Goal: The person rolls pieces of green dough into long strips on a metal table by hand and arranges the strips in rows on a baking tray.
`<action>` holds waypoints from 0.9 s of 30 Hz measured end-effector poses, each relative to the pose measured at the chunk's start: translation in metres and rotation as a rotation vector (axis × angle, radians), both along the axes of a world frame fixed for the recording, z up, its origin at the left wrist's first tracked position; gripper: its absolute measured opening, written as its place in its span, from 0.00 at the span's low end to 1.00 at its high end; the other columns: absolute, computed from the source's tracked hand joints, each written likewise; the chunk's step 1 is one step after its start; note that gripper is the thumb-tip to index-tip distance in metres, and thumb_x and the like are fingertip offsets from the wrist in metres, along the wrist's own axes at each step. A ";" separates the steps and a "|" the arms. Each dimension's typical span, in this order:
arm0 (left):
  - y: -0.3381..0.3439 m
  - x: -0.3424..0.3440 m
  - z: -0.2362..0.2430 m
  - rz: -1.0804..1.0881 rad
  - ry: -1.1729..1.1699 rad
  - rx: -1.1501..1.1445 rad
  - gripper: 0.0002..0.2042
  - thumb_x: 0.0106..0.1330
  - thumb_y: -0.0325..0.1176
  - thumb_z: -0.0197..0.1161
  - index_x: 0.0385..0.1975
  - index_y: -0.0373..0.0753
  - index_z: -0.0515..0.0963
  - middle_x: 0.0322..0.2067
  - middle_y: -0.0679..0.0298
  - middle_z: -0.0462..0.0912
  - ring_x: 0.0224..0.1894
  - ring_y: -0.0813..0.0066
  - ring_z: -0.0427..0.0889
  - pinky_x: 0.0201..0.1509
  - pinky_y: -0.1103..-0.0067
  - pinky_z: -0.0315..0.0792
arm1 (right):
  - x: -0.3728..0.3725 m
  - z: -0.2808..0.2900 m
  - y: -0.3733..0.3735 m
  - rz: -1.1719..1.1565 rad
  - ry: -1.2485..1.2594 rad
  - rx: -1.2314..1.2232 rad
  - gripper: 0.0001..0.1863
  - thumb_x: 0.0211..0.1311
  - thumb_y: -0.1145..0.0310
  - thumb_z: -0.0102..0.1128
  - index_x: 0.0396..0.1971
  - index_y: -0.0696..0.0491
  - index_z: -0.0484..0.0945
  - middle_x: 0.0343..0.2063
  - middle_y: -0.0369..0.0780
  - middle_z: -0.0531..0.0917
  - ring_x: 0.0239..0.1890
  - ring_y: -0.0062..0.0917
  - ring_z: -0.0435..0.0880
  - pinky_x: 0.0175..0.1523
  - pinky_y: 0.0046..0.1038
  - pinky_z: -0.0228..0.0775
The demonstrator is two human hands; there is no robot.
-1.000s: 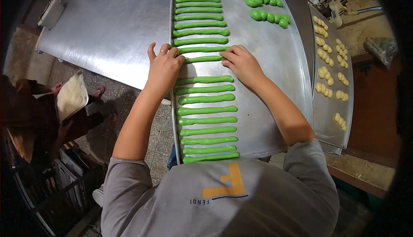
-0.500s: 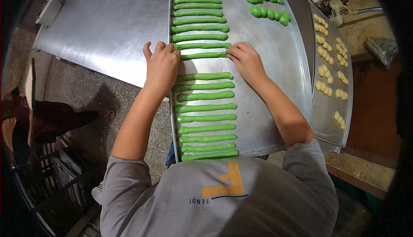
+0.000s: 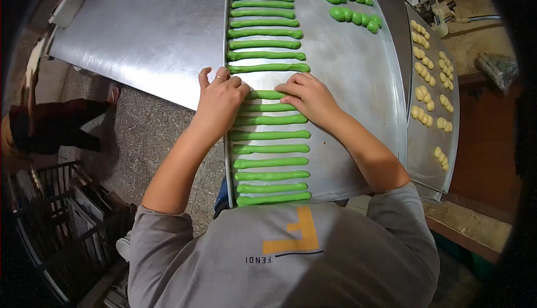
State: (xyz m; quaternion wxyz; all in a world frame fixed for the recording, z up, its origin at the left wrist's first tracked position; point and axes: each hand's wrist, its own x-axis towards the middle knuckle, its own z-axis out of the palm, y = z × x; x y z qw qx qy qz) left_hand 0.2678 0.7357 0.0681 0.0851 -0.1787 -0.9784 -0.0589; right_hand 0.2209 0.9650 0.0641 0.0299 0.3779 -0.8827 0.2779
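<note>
Left hand point(image 3: 222, 100) and right hand point(image 3: 309, 98) have shifted toward the near edge of the tray point(image 3: 358, 79), fingers curled narrowly at both ends of a green dough strip point(image 3: 264, 94) by its left edge; whether gripping, I can't tell. Likely soft, light, stretchy: lift by both ends.

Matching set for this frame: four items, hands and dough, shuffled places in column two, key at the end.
Column one
1. Left hand
2. Pale yellow pieces
3. Right hand
4. Bumpy green pieces

Column two
A. At the right end of a green strip
B. Toward the far right corner of the large metal tray
C. At the left end of a green strip
D. On the separate side tray at the right

Pairs: 1-C, 2-D, 3-A, 4-B
</note>
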 end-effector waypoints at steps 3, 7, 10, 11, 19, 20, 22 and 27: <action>-0.003 -0.007 -0.003 -0.033 0.046 0.010 0.10 0.53 0.22 0.57 0.33 0.44 0.79 0.33 0.68 0.79 0.48 0.66 0.74 0.60 0.55 0.52 | -0.010 -0.004 -0.001 0.016 -0.089 -0.036 0.10 0.51 0.70 0.65 0.35 0.52 0.81 0.29 0.39 0.77 0.33 0.33 0.77 0.39 0.32 0.70; -0.004 -0.004 0.008 -0.002 0.128 0.110 0.10 0.52 0.22 0.58 0.32 0.45 0.79 0.32 0.69 0.78 0.47 0.68 0.75 0.61 0.54 0.51 | -0.014 0.019 -0.001 -0.022 -0.067 -0.106 0.07 0.53 0.73 0.64 0.33 0.54 0.81 0.28 0.38 0.77 0.31 0.30 0.76 0.37 0.30 0.70; -0.005 -0.007 0.005 0.025 0.218 0.136 0.10 0.52 0.23 0.58 0.31 0.46 0.79 0.32 0.69 0.77 0.47 0.68 0.75 0.62 0.53 0.50 | -0.017 0.019 0.001 -0.073 -0.040 -0.127 0.05 0.53 0.73 0.63 0.31 0.54 0.81 0.27 0.37 0.77 0.33 0.30 0.76 0.38 0.30 0.70; -0.007 -0.009 0.000 0.025 0.233 0.112 0.09 0.52 0.23 0.58 0.31 0.46 0.79 0.32 0.70 0.77 0.48 0.69 0.75 0.62 0.52 0.49 | -0.018 0.016 0.001 -0.090 -0.030 -0.118 0.04 0.52 0.72 0.63 0.30 0.53 0.81 0.27 0.37 0.77 0.34 0.31 0.76 0.39 0.31 0.71; -0.004 -0.008 -0.013 0.058 0.156 -0.001 0.09 0.54 0.25 0.57 0.33 0.46 0.81 0.33 0.69 0.77 0.49 0.68 0.74 0.64 0.50 0.45 | -0.017 -0.010 0.007 -0.068 0.071 -0.065 0.05 0.51 0.72 0.64 0.29 0.53 0.81 0.27 0.36 0.76 0.35 0.29 0.76 0.40 0.31 0.71; -0.004 -0.008 -0.013 0.060 0.172 -0.005 0.10 0.55 0.25 0.57 0.34 0.46 0.81 0.34 0.68 0.77 0.49 0.67 0.74 0.64 0.51 0.45 | -0.017 -0.008 0.007 -0.074 0.070 -0.049 0.05 0.50 0.72 0.64 0.29 0.53 0.81 0.27 0.36 0.77 0.36 0.29 0.77 0.41 0.31 0.71; -0.002 -0.007 -0.013 0.059 0.188 -0.011 0.10 0.55 0.25 0.56 0.34 0.45 0.81 0.34 0.68 0.77 0.49 0.67 0.74 0.64 0.51 0.45 | -0.011 -0.001 0.004 -0.066 0.212 -0.034 0.05 0.50 0.73 0.63 0.30 0.52 0.81 0.27 0.36 0.77 0.36 0.29 0.77 0.41 0.31 0.71; 0.002 -0.008 -0.003 0.133 0.097 -0.014 0.09 0.54 0.24 0.57 0.33 0.43 0.79 0.36 0.69 0.78 0.48 0.67 0.74 0.63 0.53 0.48 | -0.010 -0.009 0.005 -0.014 0.297 -0.009 0.07 0.50 0.74 0.62 0.31 0.51 0.82 0.29 0.35 0.78 0.36 0.30 0.77 0.42 0.31 0.71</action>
